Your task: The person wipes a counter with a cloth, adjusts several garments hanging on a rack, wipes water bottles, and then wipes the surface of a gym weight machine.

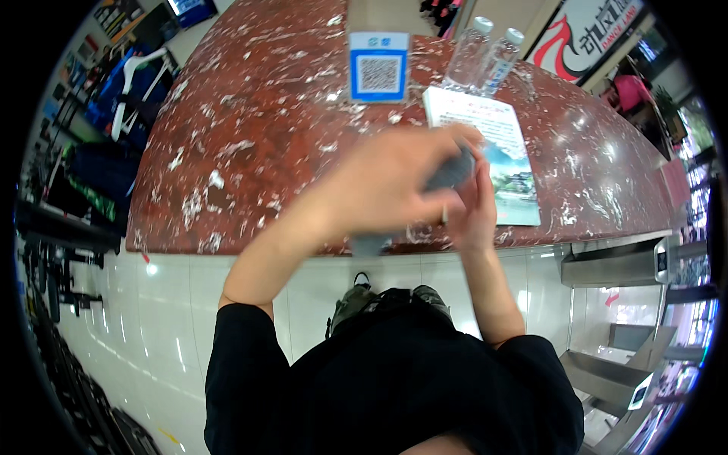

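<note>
Both hands are raised over a red marble counter, blurred by motion. My left hand (387,176) reaches across to the right, its fingers beside a grey cloth-like item (452,170). Around the other side of that item curls my right hand (476,199); which hand grips it cannot be made out. Below my left hand, at the counter's front edge, shows another grey piece (368,244), blurred; whether it joins the first is hidden. Partly behind my right hand lies a book or pad with a landscape picture (515,165).
A blue-and-white QR code stand (379,68) and two clear plastic bottles (469,54) (503,62) stand towards the counter's far side. The marble counter (227,170) has a curved far edge. Metal turnstiles (614,264) are at right, a white hanger (128,85) at left.
</note>
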Available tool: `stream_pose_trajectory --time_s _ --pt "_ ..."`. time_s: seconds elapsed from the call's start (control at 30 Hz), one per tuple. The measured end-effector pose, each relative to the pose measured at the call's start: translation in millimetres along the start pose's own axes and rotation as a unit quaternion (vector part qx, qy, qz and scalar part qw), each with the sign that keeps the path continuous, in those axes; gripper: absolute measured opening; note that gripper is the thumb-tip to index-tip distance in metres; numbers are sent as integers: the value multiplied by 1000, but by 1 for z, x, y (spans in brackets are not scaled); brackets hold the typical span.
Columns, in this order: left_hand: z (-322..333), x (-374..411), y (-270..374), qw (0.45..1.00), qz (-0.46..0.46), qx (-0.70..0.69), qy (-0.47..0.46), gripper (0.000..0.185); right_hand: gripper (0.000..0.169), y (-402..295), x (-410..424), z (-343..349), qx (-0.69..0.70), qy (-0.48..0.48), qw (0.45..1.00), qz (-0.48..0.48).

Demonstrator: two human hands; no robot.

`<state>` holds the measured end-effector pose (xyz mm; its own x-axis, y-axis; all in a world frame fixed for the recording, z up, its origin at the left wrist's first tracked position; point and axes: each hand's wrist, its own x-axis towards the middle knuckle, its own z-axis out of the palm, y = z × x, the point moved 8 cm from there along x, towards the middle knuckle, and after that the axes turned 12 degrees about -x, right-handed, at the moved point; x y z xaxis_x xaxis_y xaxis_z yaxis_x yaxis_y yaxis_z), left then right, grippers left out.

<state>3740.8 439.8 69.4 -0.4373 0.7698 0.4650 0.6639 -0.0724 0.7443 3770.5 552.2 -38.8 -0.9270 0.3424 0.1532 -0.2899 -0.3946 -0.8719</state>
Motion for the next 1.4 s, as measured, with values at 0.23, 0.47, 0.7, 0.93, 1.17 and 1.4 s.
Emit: stream_pose_trajectory --time_s 0.23,0.47,0.7,0.93,1.17,1.4 --pt "29 119 -33 992 -50 -30 111 21 48 -16 4 -56 415 13 905 95" --pt "12 235 -202 925 -48 129 354 68 55 -66 0 -171 301 59 950 54" --pt "10 200 -157 874 38 33 483 49 49 -87 12 -261 393 65 916 36" --pt "47 106 21 866 112 -102 477 47 52 -171 36 -165 -46 -115 964 -236" --pt "62 -48 68 818 47 -84 567 48 50 -119 -46 36 -186 -263 916 -238" --pt "13 -175 132 748 134 182 624 47 44 -67 -111 138 -183 -349 901 -183"
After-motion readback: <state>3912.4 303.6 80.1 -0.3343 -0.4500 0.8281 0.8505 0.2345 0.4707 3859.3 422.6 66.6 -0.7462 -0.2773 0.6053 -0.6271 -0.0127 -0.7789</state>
